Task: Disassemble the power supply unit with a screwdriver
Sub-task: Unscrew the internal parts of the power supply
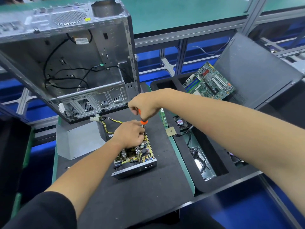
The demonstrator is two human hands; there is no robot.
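The power supply unit (137,160) lies open on the black mat, its yellow circuit board and wires exposed. Its grey metal cover (79,139) lies to the left. My right hand (143,104) grips an orange-handled screwdriver (143,120) held upright, tip down at the unit's far end. My left hand (127,133) rests on top of the unit, fingers curled beside the screwdriver shaft; its fingertips are hidden. A bundle of yellow and black cables (110,121) runs out of the unit's far side.
An empty computer case (71,63) stands tilted at the back left. To the right, black foam trays (212,180) hold a motherboard (209,83), a fan (180,123) and metal parts. A CPU chip (170,131) and a RAM stick (163,116) lie on the mat's right edge.
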